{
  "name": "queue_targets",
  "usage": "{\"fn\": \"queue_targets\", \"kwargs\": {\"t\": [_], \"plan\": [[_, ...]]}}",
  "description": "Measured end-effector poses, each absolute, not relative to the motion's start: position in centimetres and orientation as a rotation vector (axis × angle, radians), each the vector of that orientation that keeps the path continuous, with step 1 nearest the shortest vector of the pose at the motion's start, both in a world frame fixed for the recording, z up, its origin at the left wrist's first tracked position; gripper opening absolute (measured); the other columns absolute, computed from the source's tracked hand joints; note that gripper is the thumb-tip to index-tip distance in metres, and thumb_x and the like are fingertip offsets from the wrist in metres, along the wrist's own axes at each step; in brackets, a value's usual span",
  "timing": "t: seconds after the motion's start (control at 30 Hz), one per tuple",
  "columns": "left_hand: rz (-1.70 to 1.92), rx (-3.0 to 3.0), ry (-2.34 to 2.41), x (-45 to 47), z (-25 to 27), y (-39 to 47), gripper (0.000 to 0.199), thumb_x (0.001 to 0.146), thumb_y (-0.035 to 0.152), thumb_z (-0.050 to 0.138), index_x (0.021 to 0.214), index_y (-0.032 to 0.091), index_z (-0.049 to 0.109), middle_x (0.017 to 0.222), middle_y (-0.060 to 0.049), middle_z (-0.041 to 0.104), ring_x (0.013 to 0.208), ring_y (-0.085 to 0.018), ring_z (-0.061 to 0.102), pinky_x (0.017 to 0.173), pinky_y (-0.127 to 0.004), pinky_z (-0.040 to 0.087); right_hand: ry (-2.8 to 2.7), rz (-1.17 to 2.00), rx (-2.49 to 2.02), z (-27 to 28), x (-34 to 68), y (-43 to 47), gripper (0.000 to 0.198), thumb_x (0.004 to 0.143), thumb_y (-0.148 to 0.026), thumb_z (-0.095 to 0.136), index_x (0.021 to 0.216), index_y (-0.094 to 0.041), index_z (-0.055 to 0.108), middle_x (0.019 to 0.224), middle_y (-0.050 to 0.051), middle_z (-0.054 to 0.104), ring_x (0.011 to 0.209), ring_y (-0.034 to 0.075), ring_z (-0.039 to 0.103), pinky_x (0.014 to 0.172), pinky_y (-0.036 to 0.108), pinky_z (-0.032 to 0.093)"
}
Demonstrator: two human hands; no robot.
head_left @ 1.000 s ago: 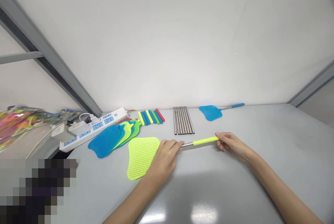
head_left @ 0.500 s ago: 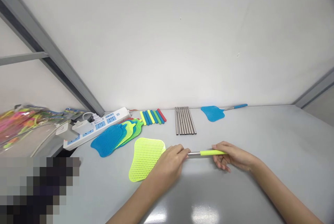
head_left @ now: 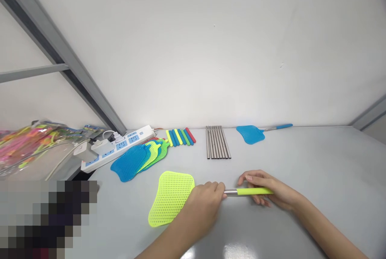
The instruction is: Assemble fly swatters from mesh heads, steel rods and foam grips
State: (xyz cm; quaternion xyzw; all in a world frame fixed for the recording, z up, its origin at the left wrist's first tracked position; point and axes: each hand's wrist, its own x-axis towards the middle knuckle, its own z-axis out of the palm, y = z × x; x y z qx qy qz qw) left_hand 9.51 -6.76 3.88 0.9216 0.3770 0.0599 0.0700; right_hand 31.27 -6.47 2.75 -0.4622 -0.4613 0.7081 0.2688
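Note:
A yellow-green fly swatter (head_left: 173, 198) lies crosswise in front of me, its perforated head to the left. My left hand (head_left: 208, 199) is closed in a fist round its metal rod, close to the head, and hides part of it. At the other end, the yellow handle grip (head_left: 253, 191) runs into the palm of my right hand (head_left: 269, 190). Those fingers curve loosely about the grip, with the thumb and forefinger above it and other fingertips below. The grip's far end is hidden in the palm.
Behind lie several metal rods (head_left: 217, 142), a row of coloured grips (head_left: 181, 137) and a blue fly swatter (head_left: 251, 134). Loose swatter heads (head_left: 129, 162) overlap by a white power strip (head_left: 137, 136) at left. Bagged colourful items (head_left: 28, 140) sit beyond the frame post.
Both hands and the yellow swatter have come lower in view, nearer to me. My right forefinger and thumb have loosened from the grip. The whole view has shifted slightly.

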Motion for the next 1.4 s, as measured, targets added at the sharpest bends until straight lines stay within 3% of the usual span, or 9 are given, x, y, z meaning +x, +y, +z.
{"fn": "queue_targets", "kwargs": {"t": [0.3,0.73,1.07,1.23,1.4], "plan": [[-0.027,2.722,1.14,10.6,3.2,-7.9,0.019,0.073,0.005,0.031,0.081,0.02,0.04,0.074,-0.001,0.056,0.059,-0.018,0.052,0.047,-0.028,0.033,-1.159,1.963,-1.207,2.3,30.5,-7.0,0.035,0.077,-0.042,0.041,0.076,-0.012,0.06,0.041,-0.002,0.041,0.035,0.007,0.037,0.03,0.017,0.021],[-0.112,2.715,1.125,11.0,3.2,-8.3,0.026,0.067,0.005,0.036,0.087,0.019,0.043,0.076,-0.003,0.058,0.061,-0.022,0.055,0.047,-0.031,0.038,-1.118,2.048,-1.201,1.5,29.2,-7.6,0.023,0.071,-0.037,0.053,0.079,-0.015,0.056,0.048,-0.001,0.047,0.035,0.005,0.037,0.03,0.016,0.018],[-0.026,2.75,1.121,11.0,3.4,-8.1,0.021,0.072,0.005,0.033,0.083,0.019,0.043,0.073,-0.002,0.056,0.059,-0.019,0.052,0.046,-0.029,0.033,-1.18,2.049,-1.157,2.0,29.4,-7.4,0.025,0.072,-0.036,0.053,0.085,-0.015,0.056,0.049,-0.002,0.045,0.037,0.005,0.038,0.028,0.014,0.02],[0.117,2.769,1.088,10.8,3.8,-7.3,0.018,0.082,0.013,0.027,0.078,0.018,0.044,0.072,-0.002,0.053,0.062,-0.016,0.047,0.054,-0.029,0.035,-1.349,1.993,-1.127,3.0,30.1,-7.0,0.031,0.065,-0.031,0.062,0.093,-0.016,0.058,0.053,-0.005,0.039,0.041,0.005,0.035,0.033,0.016,0.031],[0.179,2.803,1.088,10.3,4.0,-6.7,0.022,0.085,0.017,0.026,0.076,0.018,0.046,0.073,-0.002,0.051,0.066,-0.016,0.043,0.063,-0.03,0.035,-1.412,1.968,-1.117,2.8,31.2,-6.5,0.028,0.068,-0.03,0.059,0.092,-0.013,0.061,0.053,-0.004,0.039,0.041,0.004,0.034,0.036,0.017,0.03]]}}
